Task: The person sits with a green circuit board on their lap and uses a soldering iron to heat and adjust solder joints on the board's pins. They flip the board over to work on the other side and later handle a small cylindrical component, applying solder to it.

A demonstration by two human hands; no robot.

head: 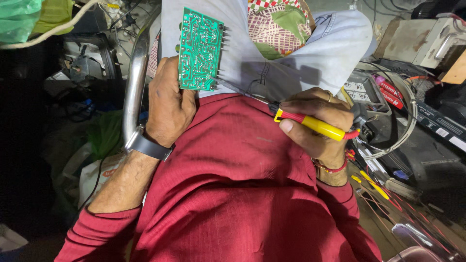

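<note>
Looking down from head camera, we see own lap, red shirt point(228, 184) and grey trousers point(320, 53).

Left hand point(167, 104) closed on green board point(200, 49); we hold it upright by bottom edge, shiny track side facing us, small pins poking from right edge. Dark watch point(145, 144) on left wrist.

Right hand point(318, 123) wrapped tight round yellow tool point(315, 125) with red bands; tip points left toward board, not touching it. Red thread on right wrist.

Chrome bar point(135, 73) just beside left hand. Wires and boxes on right.
</note>
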